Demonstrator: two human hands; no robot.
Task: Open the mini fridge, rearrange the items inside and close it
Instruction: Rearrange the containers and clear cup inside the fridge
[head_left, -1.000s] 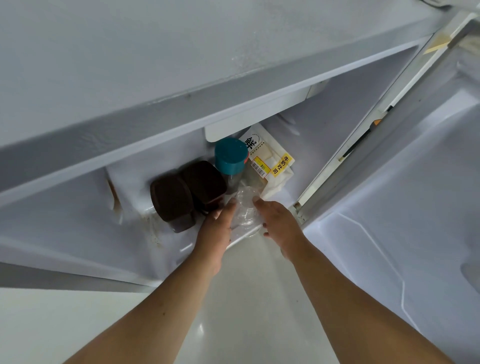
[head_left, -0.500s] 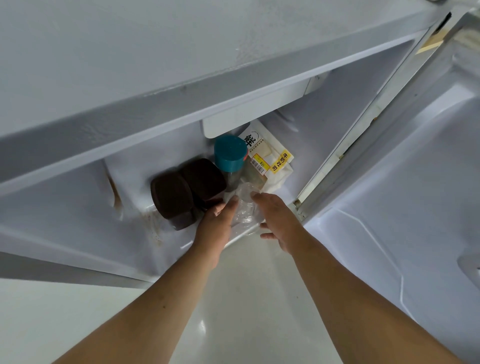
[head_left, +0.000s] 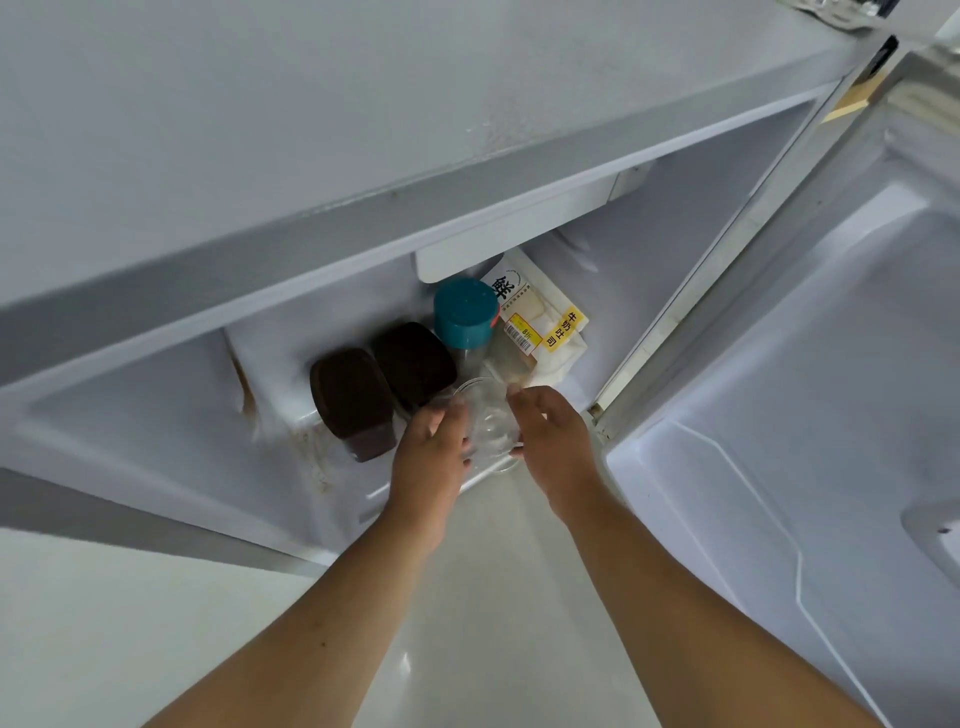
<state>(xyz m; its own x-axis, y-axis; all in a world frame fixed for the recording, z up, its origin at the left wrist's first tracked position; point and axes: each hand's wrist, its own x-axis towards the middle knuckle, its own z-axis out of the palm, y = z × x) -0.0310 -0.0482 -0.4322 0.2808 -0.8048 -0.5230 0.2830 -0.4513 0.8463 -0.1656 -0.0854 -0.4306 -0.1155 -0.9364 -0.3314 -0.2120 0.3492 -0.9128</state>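
The mini fridge (head_left: 363, 156) stands open, its door (head_left: 810, 415) swung out to the right. On its floor stand two dark brown lidded jars (head_left: 358, 400), a bottle with a teal cap (head_left: 465, 312) and a bagged bread pack with a yellow label (head_left: 540, 322). At the front edge a clear plastic cup (head_left: 488, 421) sits between my hands. My left hand (head_left: 431, 457) presses its left side and my right hand (head_left: 556, 441) its right side, so both grip it.
The fridge's grey top overhangs the compartment. The white inner door liner (head_left: 779, 493) fills the right side, close to my right forearm. A pale glossy floor (head_left: 156, 623) lies below the fridge. Brown stains mark the fridge floor at the left.
My hands and the clear cup have stayed at the fridge's front edge; the fingers have closed a little tighter around the cup. The view has shifted slightly.
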